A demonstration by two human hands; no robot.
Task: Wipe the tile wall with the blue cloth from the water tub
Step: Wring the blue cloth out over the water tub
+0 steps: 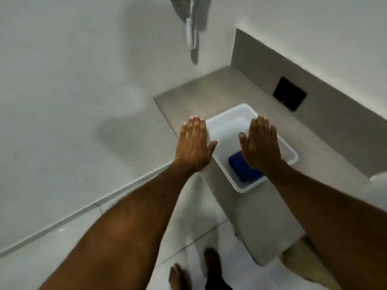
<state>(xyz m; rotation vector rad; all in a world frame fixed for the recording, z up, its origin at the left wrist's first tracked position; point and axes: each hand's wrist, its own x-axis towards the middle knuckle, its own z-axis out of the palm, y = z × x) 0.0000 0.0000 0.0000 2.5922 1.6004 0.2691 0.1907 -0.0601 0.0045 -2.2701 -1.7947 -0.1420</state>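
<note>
Your 2 hands are stretched out flat, palms down, fingers straight and together, holding nothing. Your left hand (193,143) hovers over the left edge of the tub (250,109); your right hand (261,143) is above the tub itself. The blue cloth (240,166) lies in the near end of the tub, partly hidden under your right wrist. The tub sits on a grey ledge (209,91) on the right. The tile wall (73,70) fills the left side, with a shower hose (190,32) hanging at the far top. Your bare feet (178,277) show on the floor below.
</note>
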